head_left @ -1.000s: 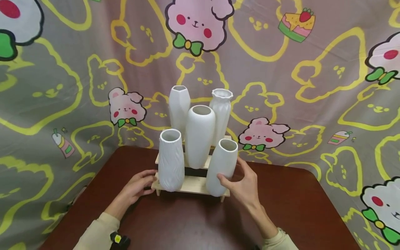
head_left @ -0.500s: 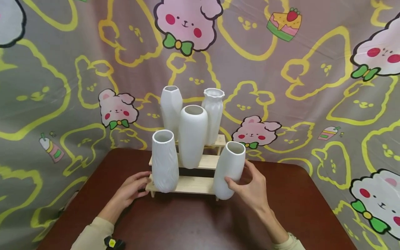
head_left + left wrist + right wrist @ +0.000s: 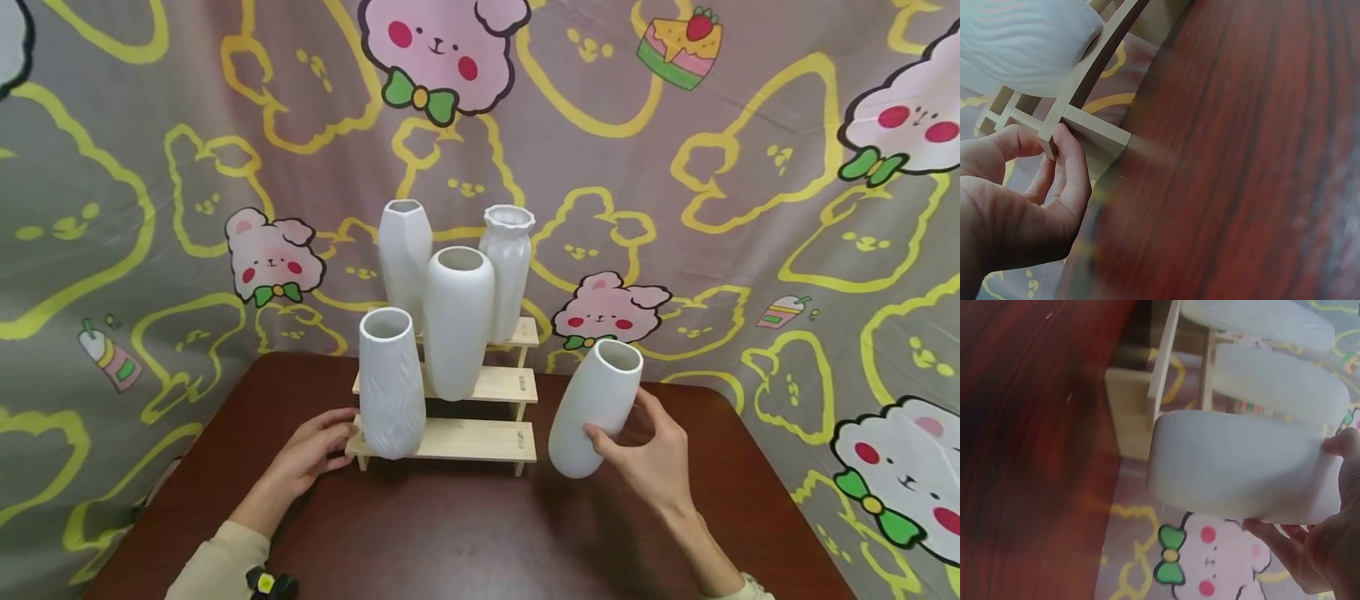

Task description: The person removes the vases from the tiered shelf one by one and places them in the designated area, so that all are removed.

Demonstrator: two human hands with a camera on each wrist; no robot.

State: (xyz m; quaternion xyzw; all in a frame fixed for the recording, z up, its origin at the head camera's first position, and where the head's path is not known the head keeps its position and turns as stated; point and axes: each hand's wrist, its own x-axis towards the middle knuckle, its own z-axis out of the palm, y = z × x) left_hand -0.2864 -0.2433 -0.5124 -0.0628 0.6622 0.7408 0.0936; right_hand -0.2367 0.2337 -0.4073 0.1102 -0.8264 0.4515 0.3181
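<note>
My right hand (image 3: pixel 651 457) grips a smooth white vase (image 3: pixel 588 417), tilted with its mouth leaning right. In the head view the vase is apart from the shelf, to the right of it. In the right wrist view the thumb lies on one side of this vase (image 3: pixel 1241 465) and fingers on the other. My left hand (image 3: pixel 311 450) holds the left end of the lowest step of a wooden stepped shelf (image 3: pixel 476 439); thumb and fingers pinch the board's corner in the left wrist view. Close by, a wavy-ribbed white vase (image 3: pixel 392 387) stands on that step.
A taller smooth vase (image 3: pixel 459 325) stands on the middle step. Behind it, a faceted vase (image 3: pixel 406 258) and a ruffled-rim vase (image 3: pixel 507 271) are on the top step. The dark brown table (image 3: pixel 450 533) meets a cartoon-print curtain (image 3: pixel 600 167) at the back.
The right hand has carried the smooth vase rightward, off the lowest step and away from the shelf. My left hand keeps its hold on the shelf. The head view has shifted slightly.
</note>
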